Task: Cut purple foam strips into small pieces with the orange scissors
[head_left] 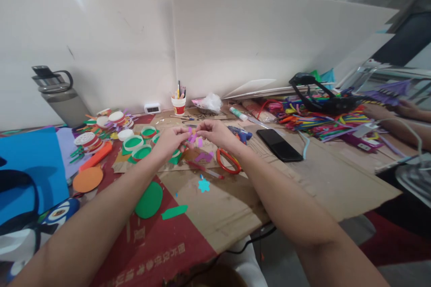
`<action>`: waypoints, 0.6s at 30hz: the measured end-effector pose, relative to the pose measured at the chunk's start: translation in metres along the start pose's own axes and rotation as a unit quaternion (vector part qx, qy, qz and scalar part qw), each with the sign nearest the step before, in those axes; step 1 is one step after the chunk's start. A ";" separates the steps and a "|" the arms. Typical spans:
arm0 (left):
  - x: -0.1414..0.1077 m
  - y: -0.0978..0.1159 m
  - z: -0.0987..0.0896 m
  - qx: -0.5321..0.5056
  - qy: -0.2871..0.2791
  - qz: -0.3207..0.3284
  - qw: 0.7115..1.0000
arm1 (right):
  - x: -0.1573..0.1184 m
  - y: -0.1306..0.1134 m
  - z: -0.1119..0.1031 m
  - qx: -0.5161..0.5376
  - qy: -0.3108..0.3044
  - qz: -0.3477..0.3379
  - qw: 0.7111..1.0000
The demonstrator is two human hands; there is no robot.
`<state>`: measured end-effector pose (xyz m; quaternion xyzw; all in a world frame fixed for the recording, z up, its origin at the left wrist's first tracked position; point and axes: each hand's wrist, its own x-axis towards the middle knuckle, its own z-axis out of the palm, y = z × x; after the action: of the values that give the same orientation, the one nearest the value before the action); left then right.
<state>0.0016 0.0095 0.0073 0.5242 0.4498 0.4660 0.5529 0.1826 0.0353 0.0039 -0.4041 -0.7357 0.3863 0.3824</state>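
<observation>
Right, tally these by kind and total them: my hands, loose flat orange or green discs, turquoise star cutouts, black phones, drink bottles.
Your left hand and right hand: 2
Orange disc and green disc: 2
Turquoise star: 1
Black phone: 1
Drink bottle: 1
Total: 7

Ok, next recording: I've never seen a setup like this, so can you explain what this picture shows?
There's no machine: a camera on a person's head looks forward and down at their bare hands. The left hand and right hand together pinch small thin purple pieces; finer detail is too small to tell. On the brown cardboard sheet lie a bright blue star-shaped cutout and a black rectangular phone. A grey bottle with a looped handle stands left.
</observation>
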 end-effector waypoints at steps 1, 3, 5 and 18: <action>0.000 0.000 0.000 0.007 -0.015 -0.006 1.000 | 0.000 0.000 0.001 -0.006 0.000 -0.010 1.000; 0.001 -0.002 0.000 0.004 -0.045 -0.008 0.999 | 0.000 0.001 0.003 -0.022 0.008 -0.035 0.999; 0.002 -0.004 -0.001 -0.007 -0.059 -0.003 0.998 | 0.000 0.003 0.004 -0.035 0.021 -0.054 0.998; 0.009 -0.010 -0.009 0.003 -0.005 -0.004 1.000 | -0.005 -0.012 -0.016 0.063 -0.038 0.028 0.997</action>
<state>-0.0060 0.0195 -0.0028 0.5264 0.4503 0.4598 0.5556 0.1949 0.0305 0.0193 -0.3851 -0.7120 0.4575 0.3679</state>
